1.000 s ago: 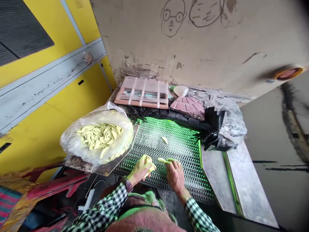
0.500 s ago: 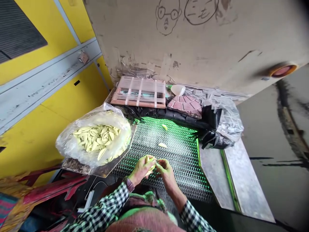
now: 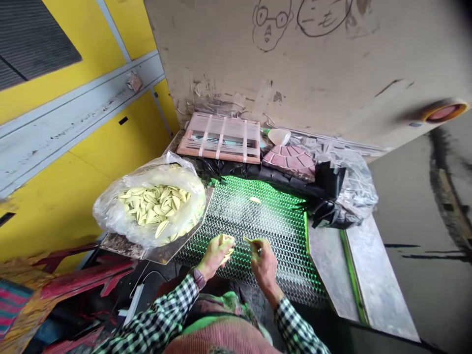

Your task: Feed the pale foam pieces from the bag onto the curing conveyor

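Observation:
My left hand (image 3: 217, 255) is closed around a small stack of pale yellow leaf-shaped pieces (image 3: 227, 241), above the near part of a wire-mesh belt (image 3: 236, 216). My right hand (image 3: 264, 260) is a short way to its right, pinching a single pale piece (image 3: 248, 240) that points toward the left hand. Another loose piece (image 3: 254, 200) lies farther up the mesh under green light. To the left, a clear plastic bag (image 3: 106, 211) stands open, filled with many such pieces (image 3: 155, 204).
Behind the mesh, a black plastic flap (image 3: 250, 172) hangs below a taped wooden frame (image 3: 221, 137) and a pink fan-shaped block (image 3: 289, 161). Metal plates (image 3: 379, 280) border the right side. A red metal frame (image 3: 84, 282) stands at lower left.
My right hand has drawn away from the left, with one piece in its pinch. Earlier two loose pieces showed on the mesh; now one shows, near the flap. The view has shifted slightly.

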A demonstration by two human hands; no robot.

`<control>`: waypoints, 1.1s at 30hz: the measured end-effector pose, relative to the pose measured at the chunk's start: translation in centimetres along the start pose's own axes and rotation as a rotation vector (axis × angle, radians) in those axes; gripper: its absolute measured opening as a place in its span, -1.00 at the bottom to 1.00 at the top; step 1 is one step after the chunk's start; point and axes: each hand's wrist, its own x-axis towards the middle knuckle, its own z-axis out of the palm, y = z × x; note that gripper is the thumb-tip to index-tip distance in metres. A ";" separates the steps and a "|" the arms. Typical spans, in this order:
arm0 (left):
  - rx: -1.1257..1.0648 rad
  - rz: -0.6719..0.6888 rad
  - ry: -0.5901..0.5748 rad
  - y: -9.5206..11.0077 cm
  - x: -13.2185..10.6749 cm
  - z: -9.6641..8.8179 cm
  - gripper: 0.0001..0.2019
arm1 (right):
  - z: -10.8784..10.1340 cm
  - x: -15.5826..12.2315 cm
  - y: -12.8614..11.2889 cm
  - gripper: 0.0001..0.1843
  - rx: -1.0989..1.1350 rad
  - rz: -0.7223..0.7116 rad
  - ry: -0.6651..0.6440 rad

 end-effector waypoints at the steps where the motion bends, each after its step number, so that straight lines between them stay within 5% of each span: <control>1: 0.003 -0.013 -0.007 -0.1 0.0 -0.1 -0.61 | -0.2 0.3 0.6 -0.68 -0.125 -0.121 0.027; 5: 0.055 -0.065 -0.118 0.2 -0.4 -0.2 -0.59 | -1.3 0.6 0.5 -0.71 -0.254 -0.304 -0.002; 7: 0.157 -0.030 -0.188 0.4 -0.6 0.0 -0.57 | -1.8 0.5 -0.9 -0.72 -0.099 -0.199 -0.083; 11: 0.420 0.152 -0.273 0.6 -0.4 0.1 -0.53 | -1.7 0.5 -3.4 -0.71 0.279 -0.008 -0.446; 19: 0.424 0.135 -0.261 0.4 0.5 -0.3 -0.53 | -0.8 1.3 -2.7 -0.70 0.541 0.189 -0.541; 22: 0.378 0.134 -0.247 0.4 0.7 -0.5 -0.61 | -0.5 1.5 -2.7 -0.66 0.667 0.287 -0.465; 26: 0.307 0.045 -0.136 1.0 0.7 -1.1 -0.74 | -0.8 2.0 -1.8 -0.65 0.614 0.365 -0.203; 31: 0.469 0.077 -0.139 1.6 0.4 -1.3 -0.78 | -2.5 2.2 -1.9 -0.66 0.085 0.107 -0.031; 33: 0.592 0.166 -0.184 1.6 0.3 -0.7 -0.87 | -2.8 1.9 -3.1 -0.65 0.101 0.011 -0.143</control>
